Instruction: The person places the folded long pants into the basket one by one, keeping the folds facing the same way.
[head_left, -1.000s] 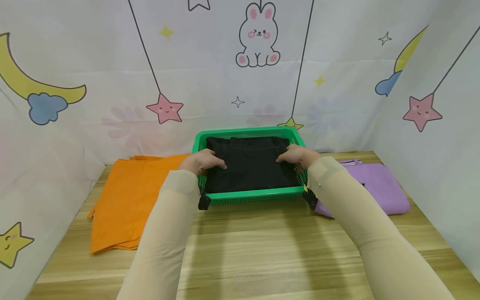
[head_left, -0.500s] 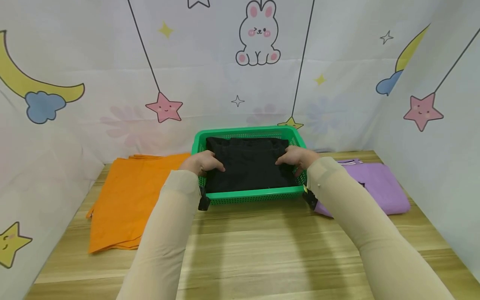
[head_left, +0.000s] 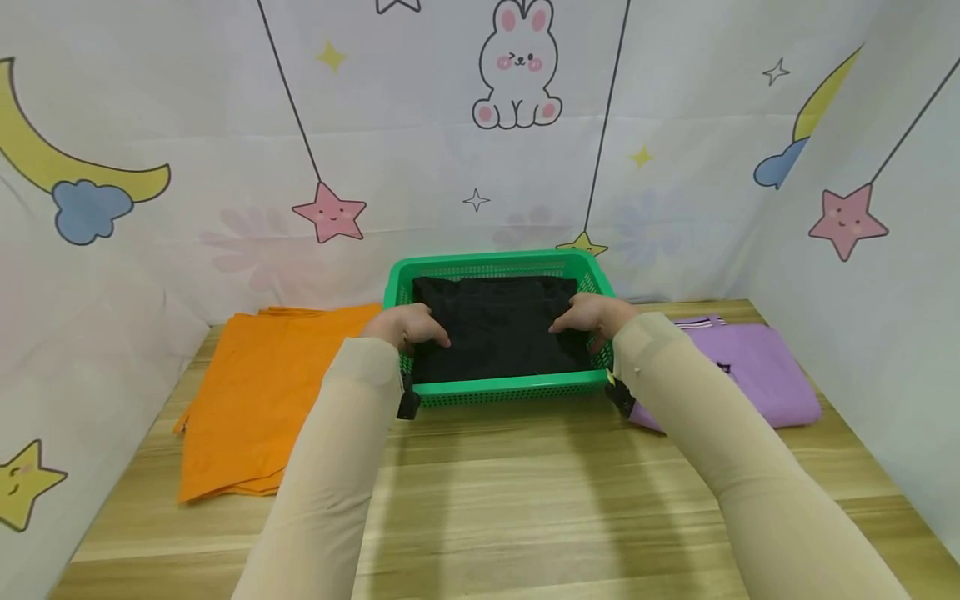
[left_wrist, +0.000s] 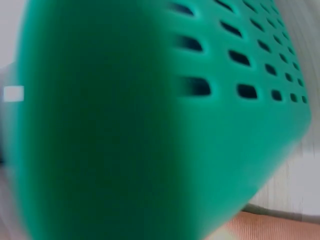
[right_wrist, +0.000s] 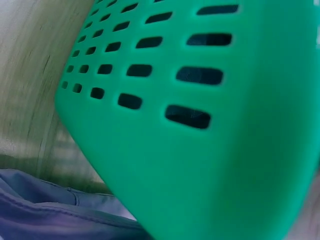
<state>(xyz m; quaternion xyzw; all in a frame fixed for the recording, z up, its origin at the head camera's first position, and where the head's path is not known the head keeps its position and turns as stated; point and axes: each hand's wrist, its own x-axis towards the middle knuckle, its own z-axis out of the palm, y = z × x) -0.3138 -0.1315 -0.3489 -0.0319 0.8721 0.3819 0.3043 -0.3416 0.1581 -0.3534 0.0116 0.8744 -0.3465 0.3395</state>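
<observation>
A folded black garment (head_left: pixel 498 337) lies inside a green plastic basket (head_left: pixel 510 390). My left hand (head_left: pixel 411 325) reaches over the basket's left side and holds the garment's left edge, thumb on top. Opposite it, my right hand (head_left: pixel 592 315) holds the right edge, its thumb likewise on the cloth. Most of the other fingers are hidden between garment and basket wall. In the left wrist view, the perforated basket wall (left_wrist: pixel 240 130) fills most of the picture. The right wrist view also shows mainly the basket's wall (right_wrist: pixel 150 145); neither wrist view shows fingers.
Orange folded cloth (head_left: pixel 262 400) lies on the wooden table (head_left: pixel 510 500) left of the basket, its edge close to it. A purple folded piece with a striped band (head_left: pixel 768 375) lies to the right, partly under my right forearm. A printed curtain (head_left: pixel 420 150) stands behind.
The top edge of the black garment has settled slightly lower and flatter in the basket. Both hands stay almost where they were, thumbs shifted a little downward. The head view has tilted slightly.
</observation>
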